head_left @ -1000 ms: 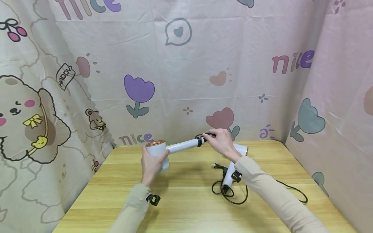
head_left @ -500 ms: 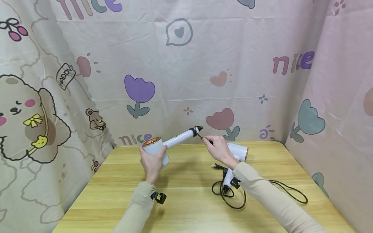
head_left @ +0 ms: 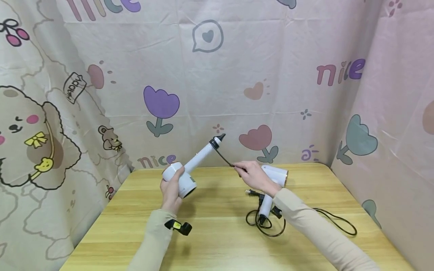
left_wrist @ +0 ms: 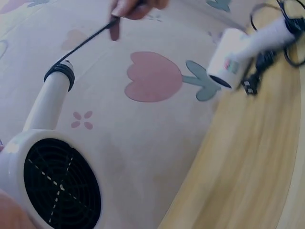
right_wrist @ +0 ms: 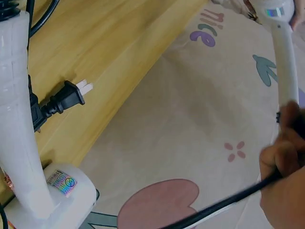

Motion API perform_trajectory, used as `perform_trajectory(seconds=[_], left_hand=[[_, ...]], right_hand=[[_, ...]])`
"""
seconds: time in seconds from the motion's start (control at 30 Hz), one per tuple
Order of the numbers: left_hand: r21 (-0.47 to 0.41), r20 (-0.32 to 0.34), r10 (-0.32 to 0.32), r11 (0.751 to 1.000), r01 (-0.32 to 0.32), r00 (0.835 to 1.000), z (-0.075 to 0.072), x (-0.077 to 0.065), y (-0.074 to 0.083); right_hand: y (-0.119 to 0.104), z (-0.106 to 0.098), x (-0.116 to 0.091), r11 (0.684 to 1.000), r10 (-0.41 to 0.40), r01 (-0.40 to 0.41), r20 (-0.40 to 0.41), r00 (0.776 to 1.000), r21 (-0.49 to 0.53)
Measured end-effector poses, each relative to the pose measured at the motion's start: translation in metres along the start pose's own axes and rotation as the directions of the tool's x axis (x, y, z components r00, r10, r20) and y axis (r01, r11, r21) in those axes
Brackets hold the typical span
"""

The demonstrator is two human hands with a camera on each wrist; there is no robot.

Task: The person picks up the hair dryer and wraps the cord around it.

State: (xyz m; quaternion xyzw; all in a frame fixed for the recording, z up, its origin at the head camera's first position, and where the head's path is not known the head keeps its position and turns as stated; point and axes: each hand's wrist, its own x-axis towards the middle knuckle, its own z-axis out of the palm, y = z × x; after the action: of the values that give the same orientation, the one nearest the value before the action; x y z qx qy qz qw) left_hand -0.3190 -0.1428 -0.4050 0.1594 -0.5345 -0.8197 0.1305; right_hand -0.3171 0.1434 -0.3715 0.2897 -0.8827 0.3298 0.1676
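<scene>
My left hand (head_left: pixel 171 192) grips a white hair dryer (head_left: pixel 198 158) by its barrel, above the table, with the handle slanting up to the right. In the left wrist view the dryer's dark round grille (left_wrist: pixel 62 183) faces the camera. Several turns of black cord (head_left: pixel 214 143) wrap the handle's end. From there the cord runs taut to my right hand (head_left: pixel 252 174), whose fingers pinch it. More of that cord (right_wrist: pixel 228 202) trails from the hand in the right wrist view.
A second white hair dryer (head_left: pixel 275 175) lies on the wooden table (head_left: pixel 217 241) behind my right forearm, partly hidden by it. Its black plug (head_left: pixel 252 193) and looped cord (head_left: pixel 271 235) lie beside its handle. Another cord loop (head_left: pixel 339 222) lies at the right. A patterned curtain (head_left: pixel 210 94) hangs behind.
The held dryer has turned, its handle end rising and moving left, its barrel tipping over. My right hand has dropped slightly from the handle's end, drawing a length of cord away from it.
</scene>
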Motion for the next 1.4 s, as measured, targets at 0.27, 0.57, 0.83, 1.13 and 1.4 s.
perform_trajectory(seconds=[0.27, 0.57, 0.83, 1.13, 1.4], left_hand=[[-0.099, 0.092, -0.135, 0.985, 0.144, 0.987, -0.007, 0.005, 0.010], [0.034, 0.238, -0.173, 0.985, 0.170, 0.956, -0.013, 0.002, 0.011], [0.209, 0.373, -0.179, 0.972, 0.106, 0.910, -0.016, -0.004, 0.004], [0.330, 0.421, -0.164, 0.944, 0.018, 0.892, -0.019, -0.005, -0.008], [0.437, 0.423, -0.031, 0.882, -0.175, 0.905, -0.019, -0.003, -0.010]], right_hand=[[0.007, -0.017, 0.008, 0.879, 0.251, -0.354, 0.321, 0.913, 0.319], [0.034, -0.034, 0.022, 0.864, 0.436, -0.478, 0.239, 0.868, 0.159], [0.044, -0.040, 0.029, 0.884, 0.441, -0.462, 0.194, 0.876, 0.076], [0.037, -0.040, 0.030, 0.932, 0.337, -0.337, -0.023, 0.941, -0.133], [0.022, -0.034, 0.034, 0.940, 0.146, -0.186, -0.157, 0.977, -0.286]])
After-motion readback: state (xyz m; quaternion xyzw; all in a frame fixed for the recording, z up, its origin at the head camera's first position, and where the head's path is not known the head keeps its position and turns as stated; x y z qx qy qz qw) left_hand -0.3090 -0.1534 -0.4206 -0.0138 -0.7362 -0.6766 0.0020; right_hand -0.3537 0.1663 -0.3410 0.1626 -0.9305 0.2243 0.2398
